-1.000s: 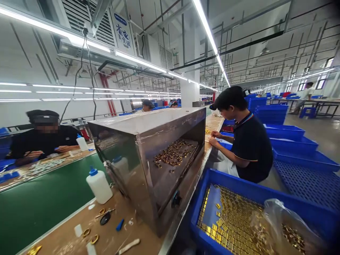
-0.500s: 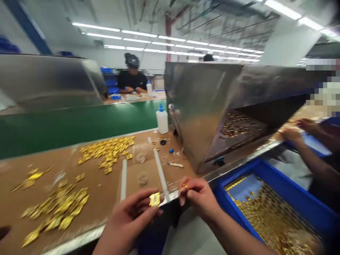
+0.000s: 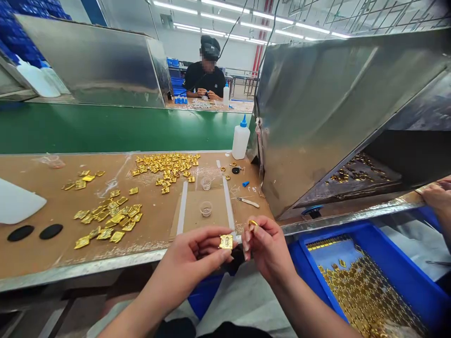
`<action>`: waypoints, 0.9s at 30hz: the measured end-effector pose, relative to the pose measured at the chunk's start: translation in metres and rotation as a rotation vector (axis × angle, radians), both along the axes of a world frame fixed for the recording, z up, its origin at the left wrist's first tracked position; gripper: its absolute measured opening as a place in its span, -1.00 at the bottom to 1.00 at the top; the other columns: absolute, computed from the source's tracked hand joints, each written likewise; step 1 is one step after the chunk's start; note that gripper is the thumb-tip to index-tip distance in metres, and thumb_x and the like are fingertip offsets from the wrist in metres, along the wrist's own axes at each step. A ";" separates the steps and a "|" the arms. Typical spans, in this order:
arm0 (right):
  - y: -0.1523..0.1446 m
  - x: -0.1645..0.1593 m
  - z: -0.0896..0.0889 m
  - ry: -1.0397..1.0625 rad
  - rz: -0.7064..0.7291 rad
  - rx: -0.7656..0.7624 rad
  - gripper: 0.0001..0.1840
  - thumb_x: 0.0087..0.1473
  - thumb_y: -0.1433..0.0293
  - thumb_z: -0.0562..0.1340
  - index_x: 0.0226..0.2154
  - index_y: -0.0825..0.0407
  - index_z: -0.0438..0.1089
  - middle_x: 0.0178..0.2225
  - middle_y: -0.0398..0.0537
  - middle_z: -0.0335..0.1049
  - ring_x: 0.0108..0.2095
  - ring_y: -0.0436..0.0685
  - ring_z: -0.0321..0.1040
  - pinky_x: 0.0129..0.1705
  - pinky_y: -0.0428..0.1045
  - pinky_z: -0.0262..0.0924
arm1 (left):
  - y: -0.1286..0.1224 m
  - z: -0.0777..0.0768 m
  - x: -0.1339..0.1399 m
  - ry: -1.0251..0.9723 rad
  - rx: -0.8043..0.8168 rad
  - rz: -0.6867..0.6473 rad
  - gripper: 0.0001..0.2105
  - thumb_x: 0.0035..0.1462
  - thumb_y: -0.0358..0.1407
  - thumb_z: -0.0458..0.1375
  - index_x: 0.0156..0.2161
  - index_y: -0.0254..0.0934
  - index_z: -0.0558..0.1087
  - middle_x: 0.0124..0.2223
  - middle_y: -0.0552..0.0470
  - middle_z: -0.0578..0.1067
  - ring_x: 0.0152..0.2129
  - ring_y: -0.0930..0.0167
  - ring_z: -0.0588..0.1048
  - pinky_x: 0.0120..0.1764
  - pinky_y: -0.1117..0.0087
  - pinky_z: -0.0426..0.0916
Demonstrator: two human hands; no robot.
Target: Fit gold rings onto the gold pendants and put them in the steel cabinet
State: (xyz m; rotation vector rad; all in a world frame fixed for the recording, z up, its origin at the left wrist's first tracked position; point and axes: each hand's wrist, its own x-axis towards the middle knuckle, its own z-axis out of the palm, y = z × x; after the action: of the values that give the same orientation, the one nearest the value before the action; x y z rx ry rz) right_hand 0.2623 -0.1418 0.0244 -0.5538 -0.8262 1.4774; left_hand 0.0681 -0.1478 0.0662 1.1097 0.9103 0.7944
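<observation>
Between the thumb and fingers of my left hand is a small square gold plate with a raised pattern, its face turned up. My right hand, a little to the right, pinches a small gold ring. Plate and ring are apart, just above the table's front edge. On the table lie a scattered heap of similar gold pieces at the back and a nearer heap on the left. Two small clear cups, the closer cup among them, stand on a taped cardboard sheet.
A white bottle with a blue cap stands beside a metal hood. A small knife lies at the hood's foot. On my right is a blue tray with rows of gold pieces. Another person sits across the green belt.
My view has swung, bringing two black ovals and a white shape into sight on the left. Both hands keep their grips; the ring now shows more clearly.
</observation>
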 end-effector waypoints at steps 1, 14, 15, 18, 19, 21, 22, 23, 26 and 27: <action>0.000 -0.001 0.002 0.046 0.019 -0.042 -0.87 0.17 0.33 0.37 -0.37 0.02 0.51 -0.50 -0.19 0.33 -0.56 -0.06 0.28 -0.64 -0.19 0.30 | 0.000 -0.001 -0.001 0.014 0.001 0.002 -0.63 0.13 -0.19 0.38 0.03 -0.22 0.56 -0.17 -0.07 0.68 -0.29 0.33 0.65 -0.27 0.44 0.50; 0.001 0.008 0.009 0.237 0.150 -0.163 -0.83 0.16 0.31 0.38 -0.39 0.07 0.53 -0.39 -0.16 0.29 -0.47 -0.10 0.20 -0.53 -0.24 0.27 | -0.002 -0.003 -0.007 0.085 0.017 0.044 -0.63 0.10 -0.16 0.39 0.01 -0.22 0.58 -0.26 -0.05 0.68 -0.32 0.30 0.66 -0.29 0.43 0.54; 0.001 0.008 0.009 0.232 0.157 -0.157 -0.83 0.17 0.31 0.38 -0.39 0.07 0.54 -0.39 -0.15 0.28 -0.47 -0.10 0.19 -0.51 -0.24 0.26 | -0.002 -0.003 -0.007 0.089 0.018 0.045 -0.63 0.10 -0.16 0.39 0.00 -0.22 0.58 -0.27 -0.04 0.68 -0.32 0.30 0.66 -0.29 0.43 0.54; -0.001 0.009 0.009 0.229 0.180 -0.151 -0.84 0.15 0.31 0.39 -0.38 0.07 0.57 -0.36 -0.14 0.27 -0.44 -0.11 0.16 -0.44 -0.22 0.26 | -0.002 -0.003 -0.006 0.100 0.012 0.034 -0.62 0.10 -0.15 0.39 0.01 -0.23 0.58 -0.25 -0.07 0.68 -0.32 0.29 0.66 -0.27 0.40 0.55; -0.002 0.009 0.009 0.230 0.184 -0.151 -0.84 0.14 0.31 0.40 -0.37 0.07 0.59 -0.35 -0.13 0.26 -0.43 -0.11 0.15 -0.40 -0.21 0.26 | -0.002 -0.003 -0.006 0.102 0.011 0.031 -0.61 0.10 -0.15 0.39 0.01 -0.24 0.58 -0.24 -0.07 0.68 -0.32 0.28 0.66 -0.27 0.39 0.56; -0.002 0.008 0.009 0.227 0.190 -0.142 -0.85 0.10 0.29 0.43 -0.35 0.04 0.60 -0.34 -0.13 0.24 -0.42 -0.10 0.13 -0.35 -0.19 0.26 | -0.002 -0.002 -0.005 0.109 0.012 0.030 -0.60 0.09 -0.15 0.39 0.01 -0.24 0.58 -0.25 -0.08 0.68 -0.32 0.27 0.66 -0.26 0.36 0.57; -0.002 0.008 0.008 0.223 0.188 -0.134 -0.85 0.09 0.28 0.44 -0.35 0.03 0.61 -0.34 -0.14 0.23 -0.42 -0.09 0.12 -0.33 -0.18 0.26 | -0.002 -0.002 -0.005 0.112 0.012 0.028 -0.60 0.09 -0.15 0.39 0.01 -0.25 0.58 -0.26 -0.08 0.68 -0.33 0.27 0.66 -0.25 0.35 0.57; -0.002 0.007 0.008 0.218 0.182 -0.123 -0.85 0.07 0.27 0.45 -0.35 0.01 0.61 -0.35 -0.14 0.22 -0.42 -0.09 0.11 -0.33 -0.17 0.25 | -0.003 -0.001 -0.005 0.114 0.012 0.026 -0.61 0.10 -0.14 0.39 0.01 -0.25 0.58 -0.27 -0.08 0.68 -0.33 0.27 0.66 -0.25 0.35 0.57; -0.002 0.006 0.008 0.201 0.141 -0.103 -0.82 0.03 0.24 0.49 -0.38 -0.01 0.59 -0.36 -0.15 0.20 -0.43 -0.08 0.07 -0.35 -0.15 0.22 | -0.004 0.000 -0.004 0.113 0.002 0.018 -0.61 0.10 -0.15 0.39 0.02 -0.25 0.58 -0.27 -0.09 0.68 -0.32 0.27 0.66 -0.24 0.35 0.57; -0.001 0.005 0.008 0.195 0.126 -0.100 -0.80 0.01 0.22 0.50 -0.39 -0.01 0.58 -0.36 -0.15 0.19 -0.44 -0.07 0.07 -0.36 -0.14 0.21 | -0.005 0.000 -0.004 0.113 -0.001 0.019 -0.60 0.10 -0.15 0.39 0.02 -0.25 0.58 -0.27 -0.09 0.68 -0.33 0.27 0.66 -0.24 0.35 0.57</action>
State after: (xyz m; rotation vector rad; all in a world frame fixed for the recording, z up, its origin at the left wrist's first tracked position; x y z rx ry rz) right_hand 0.2677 -0.1430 0.0324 -0.4295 -0.6464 1.6666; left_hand 0.0644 -0.1529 0.0661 1.1558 1.0170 0.7528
